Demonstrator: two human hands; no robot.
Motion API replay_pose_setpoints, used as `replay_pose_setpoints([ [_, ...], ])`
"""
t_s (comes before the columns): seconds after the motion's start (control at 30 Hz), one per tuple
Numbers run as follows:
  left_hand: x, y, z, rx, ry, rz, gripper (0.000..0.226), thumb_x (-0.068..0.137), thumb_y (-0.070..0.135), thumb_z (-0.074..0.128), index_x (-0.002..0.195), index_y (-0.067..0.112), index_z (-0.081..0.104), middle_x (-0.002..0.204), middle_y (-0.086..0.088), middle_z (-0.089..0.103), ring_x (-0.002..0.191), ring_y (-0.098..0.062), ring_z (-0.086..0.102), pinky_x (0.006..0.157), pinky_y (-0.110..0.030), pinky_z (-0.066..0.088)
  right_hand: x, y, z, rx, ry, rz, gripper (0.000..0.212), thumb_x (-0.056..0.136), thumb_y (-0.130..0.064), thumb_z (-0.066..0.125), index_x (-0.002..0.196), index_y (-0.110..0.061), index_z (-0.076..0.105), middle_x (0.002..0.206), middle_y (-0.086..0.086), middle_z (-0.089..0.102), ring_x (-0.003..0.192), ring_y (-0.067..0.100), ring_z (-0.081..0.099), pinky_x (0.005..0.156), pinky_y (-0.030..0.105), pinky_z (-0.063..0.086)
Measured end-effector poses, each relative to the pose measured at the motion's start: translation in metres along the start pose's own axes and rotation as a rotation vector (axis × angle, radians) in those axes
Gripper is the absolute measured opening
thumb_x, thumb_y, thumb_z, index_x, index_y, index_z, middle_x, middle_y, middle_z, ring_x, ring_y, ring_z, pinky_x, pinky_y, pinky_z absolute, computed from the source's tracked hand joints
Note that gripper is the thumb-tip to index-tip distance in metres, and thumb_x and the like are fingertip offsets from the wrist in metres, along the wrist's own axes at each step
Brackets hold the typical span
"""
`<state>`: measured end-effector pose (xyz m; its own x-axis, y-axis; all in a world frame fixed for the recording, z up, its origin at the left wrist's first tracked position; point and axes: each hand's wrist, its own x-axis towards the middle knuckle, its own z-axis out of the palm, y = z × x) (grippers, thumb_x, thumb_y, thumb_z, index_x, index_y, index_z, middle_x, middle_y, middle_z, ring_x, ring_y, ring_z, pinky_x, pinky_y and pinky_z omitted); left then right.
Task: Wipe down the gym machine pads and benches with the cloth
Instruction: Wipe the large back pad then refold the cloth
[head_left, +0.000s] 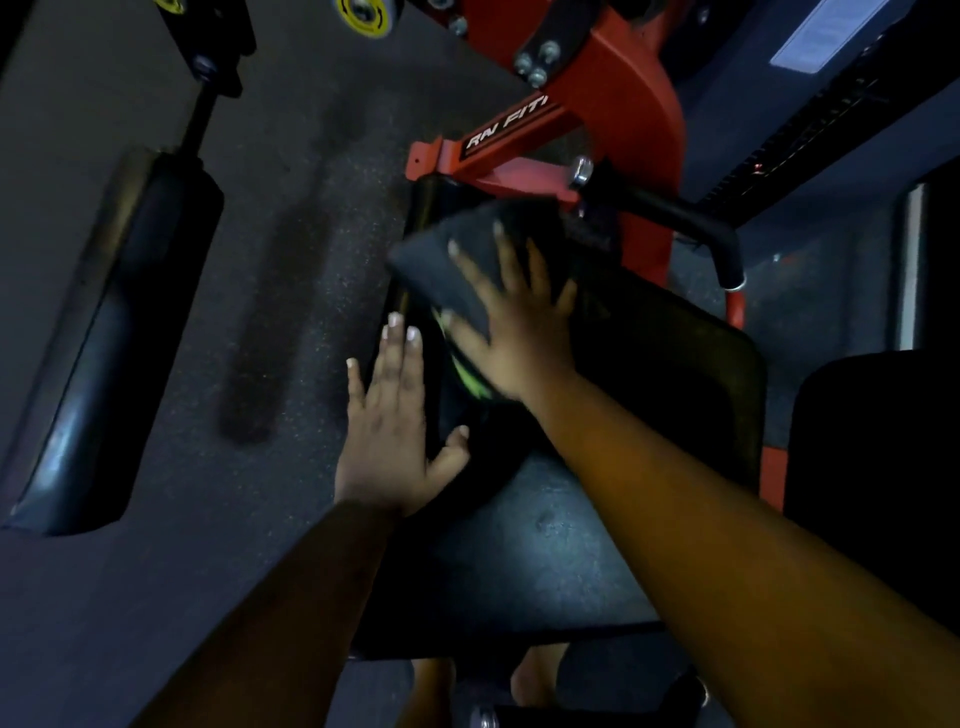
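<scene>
A dark grey cloth (447, 265) lies flat on the far end of a black padded seat (545, 540) of a red-framed gym machine (618, 104). My right hand (514, 332) presses on the cloth with fingers spread. My left hand (392, 426) rests flat against the pad's left edge, fingers together, thumb on top of the pad, holding nothing. A green mark (467, 371) shows on the pad just beneath my right hand.
A long black pad on a dark arm (98, 343) stands to the left over the speckled rubber floor (291, 291). A black handle (691, 228) juts out at the right of the seat. Another dark pad (872, 467) sits at the right edge.
</scene>
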<state>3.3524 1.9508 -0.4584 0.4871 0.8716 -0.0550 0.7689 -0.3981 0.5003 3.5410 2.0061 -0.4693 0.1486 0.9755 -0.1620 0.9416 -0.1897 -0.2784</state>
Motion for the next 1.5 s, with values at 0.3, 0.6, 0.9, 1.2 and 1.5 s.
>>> replay_pose_setpoints([
  [0.3,0.007,0.001,0.003,0.147,-0.112,-0.029,0.095,0.093,0.073,0.030,0.165,0.017,0.001,0.173,-0.003,-0.007,0.159,-0.020,-0.010,0.122,-0.070,0.006,-0.036,0.056,0.010,0.106,-0.048,0.372,0.087,0.083,-0.087,0.035,0.156,-0.058,-0.002,0.172,-0.005,-0.011,0.157,0.032,-0.010,0.113,0.079,0.004],
  [0.6,0.002,-0.002,-0.003,-0.031,-0.054,-0.007,0.094,0.095,0.067,0.032,0.164,0.013,-0.002,0.173,-0.002,-0.007,0.160,-0.017,-0.004,0.125,-0.064,0.010,-0.186,-0.007,0.036,0.038,-0.075,0.134,0.090,0.083,-0.081,0.039,0.159,-0.052,0.001,0.173,0.000,0.000,0.157,0.037,0.007,0.110,0.076,0.023],
  [0.9,-0.009,-0.006,-0.001,-0.267,0.146,0.007,0.085,0.101,0.059,0.030,0.163,0.011,-0.004,0.172,-0.009,-0.010,0.160,-0.018,-0.005,0.125,-0.064,0.000,0.039,-0.030,0.002,0.141,0.006,0.270,0.081,0.088,-0.078,0.043,0.157,-0.054,0.008,0.172,-0.003,-0.006,0.156,0.039,-0.006,0.110,0.082,0.005],
  [1.2,-0.079,-0.032,-0.018,-0.362,0.316,-0.214,0.083,0.102,0.067,0.022,0.163,0.013,0.005,0.172,-0.008,-0.001,0.158,-0.007,-0.001,0.125,-0.061,0.001,-0.124,-0.073,0.031,-0.031,0.007,-0.143,0.081,0.080,-0.068,0.048,0.157,-0.049,0.027,0.173,-0.002,0.006,0.157,0.036,0.001,0.110,0.073,0.016],
  [1.5,-0.144,-0.017,-0.015,0.119,-0.100,0.079,0.082,0.098,0.065,0.031,0.165,0.021,0.013,0.173,-0.003,-0.004,0.160,-0.022,0.002,0.122,-0.068,-0.003,-0.266,-0.003,0.057,-0.068,-0.139,-0.387,0.090,0.078,-0.077,0.055,0.157,-0.053,0.018,0.172,-0.007,0.007,0.159,0.028,0.003,0.116,0.070,0.007],
])
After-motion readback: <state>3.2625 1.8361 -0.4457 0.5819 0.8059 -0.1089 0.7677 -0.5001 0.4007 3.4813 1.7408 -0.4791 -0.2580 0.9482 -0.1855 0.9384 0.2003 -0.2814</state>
